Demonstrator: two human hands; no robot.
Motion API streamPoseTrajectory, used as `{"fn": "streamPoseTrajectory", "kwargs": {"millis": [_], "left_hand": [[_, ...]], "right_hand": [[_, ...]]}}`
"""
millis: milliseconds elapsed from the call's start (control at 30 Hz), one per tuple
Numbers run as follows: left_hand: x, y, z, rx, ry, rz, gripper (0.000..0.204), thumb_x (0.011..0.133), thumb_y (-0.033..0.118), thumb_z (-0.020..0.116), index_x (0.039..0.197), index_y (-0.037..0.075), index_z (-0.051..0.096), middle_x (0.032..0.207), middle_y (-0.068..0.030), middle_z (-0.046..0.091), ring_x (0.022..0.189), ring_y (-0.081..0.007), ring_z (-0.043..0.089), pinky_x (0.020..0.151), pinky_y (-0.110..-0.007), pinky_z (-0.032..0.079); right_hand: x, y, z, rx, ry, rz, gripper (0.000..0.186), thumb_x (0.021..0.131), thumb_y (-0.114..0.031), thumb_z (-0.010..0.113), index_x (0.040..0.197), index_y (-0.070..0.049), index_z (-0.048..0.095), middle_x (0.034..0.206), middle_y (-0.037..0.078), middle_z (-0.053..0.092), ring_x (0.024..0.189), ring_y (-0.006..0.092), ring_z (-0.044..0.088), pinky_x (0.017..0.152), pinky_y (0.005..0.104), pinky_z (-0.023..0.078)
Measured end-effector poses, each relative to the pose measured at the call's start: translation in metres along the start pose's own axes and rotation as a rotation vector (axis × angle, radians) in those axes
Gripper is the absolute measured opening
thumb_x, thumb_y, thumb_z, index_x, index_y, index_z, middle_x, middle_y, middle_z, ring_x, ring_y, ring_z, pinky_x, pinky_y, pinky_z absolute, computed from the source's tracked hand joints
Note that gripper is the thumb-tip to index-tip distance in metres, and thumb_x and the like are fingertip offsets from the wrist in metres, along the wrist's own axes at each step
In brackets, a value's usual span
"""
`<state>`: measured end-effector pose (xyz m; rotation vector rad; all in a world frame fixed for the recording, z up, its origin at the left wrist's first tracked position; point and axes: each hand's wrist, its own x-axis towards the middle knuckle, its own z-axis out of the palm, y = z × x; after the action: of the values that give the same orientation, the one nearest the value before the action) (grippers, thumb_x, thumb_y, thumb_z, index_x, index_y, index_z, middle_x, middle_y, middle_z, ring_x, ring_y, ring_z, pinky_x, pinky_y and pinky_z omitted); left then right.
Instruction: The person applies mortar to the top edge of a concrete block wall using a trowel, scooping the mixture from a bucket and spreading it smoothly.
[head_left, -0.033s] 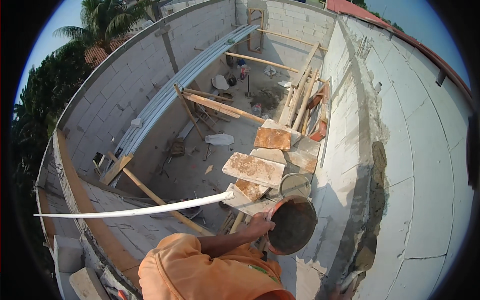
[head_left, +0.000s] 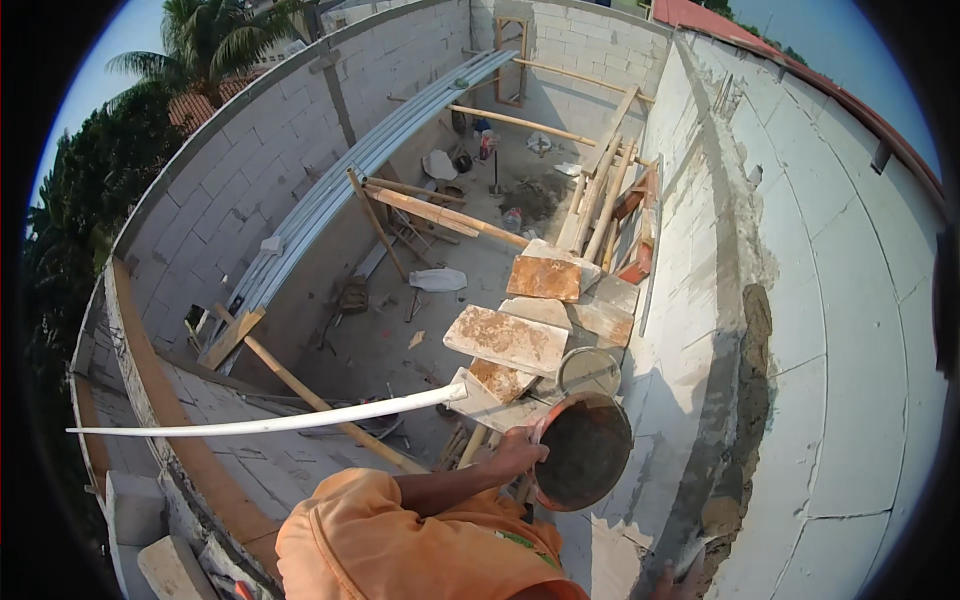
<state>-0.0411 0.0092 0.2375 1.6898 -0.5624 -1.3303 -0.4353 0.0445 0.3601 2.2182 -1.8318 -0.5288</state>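
My left hand [head_left: 518, 452] is closed round the near-left rim of a round bucket [head_left: 583, 450]. The bucket is tilted, with a mortar-stained rim and a dark grey inside; how much it holds I cannot tell. At the lower edge, part of my right hand [head_left: 678, 582] shows beside the mortar-covered wall joint. Its fingers are blurred and mostly cut off. A pale, flat shape lies against it, perhaps a trowel blade, too unclear to name. Wet brown-grey mortar [head_left: 757, 345] runs in a rough strip along the joint.
Pale and rust-stained slabs [head_left: 508, 338] lie stacked ahead of the bucket, beside another round bucket [head_left: 589, 371]. A long white strip [head_left: 270, 424] juts left. Bamboo poles [head_left: 300, 378] and metal channels [head_left: 375, 150] span the walled space; tools and debris litter the floor far below.
Part of my right hand has come into view at the lower edge, by the mortar joint. My left hand and the bucket have hardly moved.
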Motion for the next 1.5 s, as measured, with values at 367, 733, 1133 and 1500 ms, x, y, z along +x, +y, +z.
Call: {"fn": "streamPoseTrajectory", "kwargs": {"millis": [367,733,1133,1500], "left_hand": [[-0.004,-0.002,-0.011,0.012,0.001,-0.064,0.018,0.069,0.012,0.070,0.078,-0.003,0.064,0.067,-0.0107,0.064,0.059,-0.0193,0.063,0.055,-0.035,0.052],[-0.015,0.026,-0.002,0.145,-0.059,0.072,0.029,0.072,0.018,0.071,0.093,-0.003,0.069,0.081,-0.0174,0.069,0.073,-0.0274,0.070,0.066,-0.040,0.055],[-0.038,0.035,-0.006,0.181,-0.125,0.059,0.032,0.075,0.018,0.070,0.097,-0.005,0.068,0.084,-0.0177,0.070,0.078,-0.0272,0.070,0.071,-0.041,0.055],[-0.025,0.038,-0.003,0.116,-0.123,0.123,0.025,0.074,0.010,0.069,0.091,-0.007,0.065,0.077,-0.0112,0.065,0.068,-0.0183,0.063,0.062,-0.034,0.052]], "right_hand": [[0.018,-0.081,0.043,0.244,-0.180,-0.071,0.039,0.100,-0.038,0.049,0.123,-0.010,0.065,0.111,0.020,0.070,0.098,0.0341,0.068,0.090,0.0508,0.050],[0.103,-0.111,-0.033,0.388,-0.177,-0.124,0.040,0.084,-0.026,0.065,0.117,-0.005,0.058,0.093,0.019,0.065,0.082,0.0379,0.069,0.070,0.0495,0.055],[0.087,-0.166,-0.071,0.271,-0.105,-0.493,0.053,0.085,-0.028,0.066,0.131,-0.005,0.054,0.114,0.018,0.059,0.101,0.0344,0.061,0.083,0.0444,0.051],[0.096,-0.098,-0.043,0.472,-0.012,-0.195,0.040,0.078,-0.012,0.068,0.114,0.001,0.056,0.092,0.020,0.063,0.083,0.0388,0.067,0.070,0.0489,0.056]]}}
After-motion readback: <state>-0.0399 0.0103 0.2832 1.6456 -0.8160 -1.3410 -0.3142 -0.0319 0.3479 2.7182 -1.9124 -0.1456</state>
